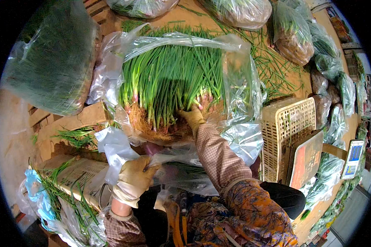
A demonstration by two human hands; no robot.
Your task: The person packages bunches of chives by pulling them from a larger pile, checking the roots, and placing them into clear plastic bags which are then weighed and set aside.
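A thick bundle of spring onions (173, 70) lies in an opened clear plastic bag (239, 82), green leaves away from me and brown roots toward me. My right hand (192, 118), in a yellowish glove, is closed at the root end of the bundle, its fingertips partly hidden among the stalks. Lower left, my gloved left hand (134, 179) is curled into a fist on the near edge of the bag, where loose plastic (113, 150) bunches up beside it.
A large filled bag (49, 66) stands at left. At right are a cream plastic crate (290, 123), a reddish board (307, 160) and a phone (352, 158) on a holder. More bagged spring onions (292, 35) line the far and right sides. Loose leaves (278, 68) litter the brown surface.
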